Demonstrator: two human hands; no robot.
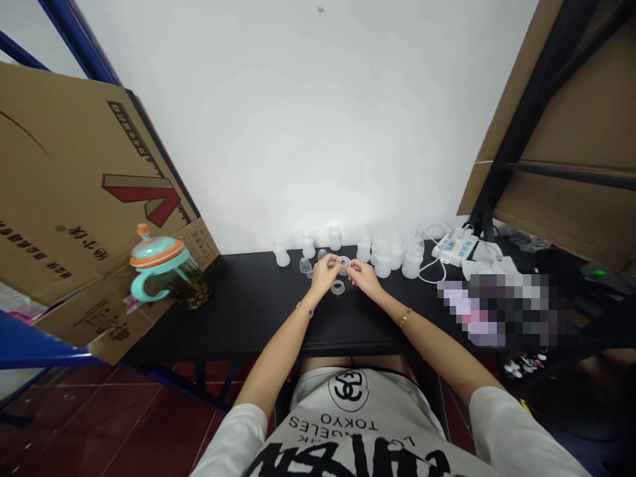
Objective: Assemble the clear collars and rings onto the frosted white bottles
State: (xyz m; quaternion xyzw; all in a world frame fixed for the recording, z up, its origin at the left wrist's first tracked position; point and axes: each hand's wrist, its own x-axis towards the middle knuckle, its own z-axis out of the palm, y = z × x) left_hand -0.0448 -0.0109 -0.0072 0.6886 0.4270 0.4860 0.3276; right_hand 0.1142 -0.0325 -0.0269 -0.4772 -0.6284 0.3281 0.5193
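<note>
the left hand (324, 275) and the right hand (364, 278) meet over the black table (238, 311), toward its back edge. between them, a small clear ring (343, 265) is pinched by the fingertips of both hands, so neither hand is plainly nearer. the fingers are closed on its rim, and it is round, with no long axis to read; it sits tilted, its opening facing up toward the camera. a second, similar ring (338, 287) lies flat on the table just below the fingers, between the 2 wrists.

translucent plastic bottles (382, 262) stand along the back edge, most of them clustered to the right of the hands and a few to the left. 2 small clear cups (305, 265) sit just beside the left hand. a white power strip (456, 246) and a white cable (432, 271) lie at the back right corner. near the left end stands a lidded cup with a teal handle (163, 275), against a cardboard sheet (84, 199).
</note>
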